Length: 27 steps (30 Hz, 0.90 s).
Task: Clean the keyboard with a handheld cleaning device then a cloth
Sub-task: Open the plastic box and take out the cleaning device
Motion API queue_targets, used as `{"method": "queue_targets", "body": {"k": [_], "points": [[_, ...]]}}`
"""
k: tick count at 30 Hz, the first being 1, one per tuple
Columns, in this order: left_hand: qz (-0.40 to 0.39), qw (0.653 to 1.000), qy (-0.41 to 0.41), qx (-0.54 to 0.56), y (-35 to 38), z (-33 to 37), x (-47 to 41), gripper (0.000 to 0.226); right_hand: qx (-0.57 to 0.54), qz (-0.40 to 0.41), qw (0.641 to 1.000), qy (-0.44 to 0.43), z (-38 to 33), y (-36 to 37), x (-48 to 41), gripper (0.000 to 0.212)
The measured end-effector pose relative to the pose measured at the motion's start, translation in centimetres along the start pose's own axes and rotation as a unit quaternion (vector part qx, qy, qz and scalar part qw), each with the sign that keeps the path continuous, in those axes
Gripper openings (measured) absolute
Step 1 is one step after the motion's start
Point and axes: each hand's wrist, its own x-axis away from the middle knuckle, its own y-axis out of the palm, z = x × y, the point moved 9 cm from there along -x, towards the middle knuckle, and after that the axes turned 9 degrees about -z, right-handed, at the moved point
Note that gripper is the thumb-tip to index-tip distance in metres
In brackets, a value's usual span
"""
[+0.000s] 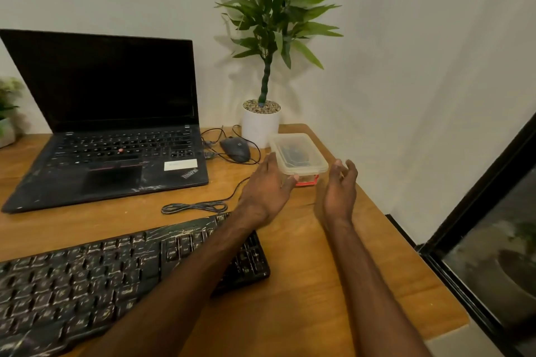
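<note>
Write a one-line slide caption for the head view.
The left hand and right hand, both open, flank a clear lidded container on the desk beyond a smudged keyboard.

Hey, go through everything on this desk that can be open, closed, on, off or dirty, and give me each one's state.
Laptop: lid open, screen dark.
Keyboard: streaked with whitish dirt.
Plastic container: lid on.
Mouse: untouched, cable attached.
Cable: partly coiled.
Left hand: open, at the container's left side.
Right hand: open, apart from the container.
</note>
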Motion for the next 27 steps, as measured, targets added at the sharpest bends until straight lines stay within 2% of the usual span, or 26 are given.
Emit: {"method": "queue_targets", "body": {"k": [7,12,17,22,27], "points": [[-0.067,0.997,-0.043,-0.008,2.4,-0.1,0.2,0.087,0.025,-0.050,0.998,-0.012,-0.5,1.0,0.3,0.048],[-0.112,0.991,-0.066,-0.017,2.5,1.4,1.5,0.094,0.002,-0.031,0.999,-0.009,-1.3,0.5,2.3,0.042],[-0.096,0.994,-0.060,-0.007,2.6,3.6,6.4,0.091,-0.010,-0.008,1.000,-0.019,-1.9,-1.5,6.7,0.032],[-0.075,0.996,-0.049,-0.025,2.7,5.9,13.7,0.083,-0.004,-0.035,0.999,-0.025,-1.3,-3.9,11.0,0.038],[-0.051,0.997,-0.025,-0.047,3.2,6.6,17.0,0.081,-0.015,-0.039,0.999,-0.020,-1.9,-5.0,13.2,0.040]]}}
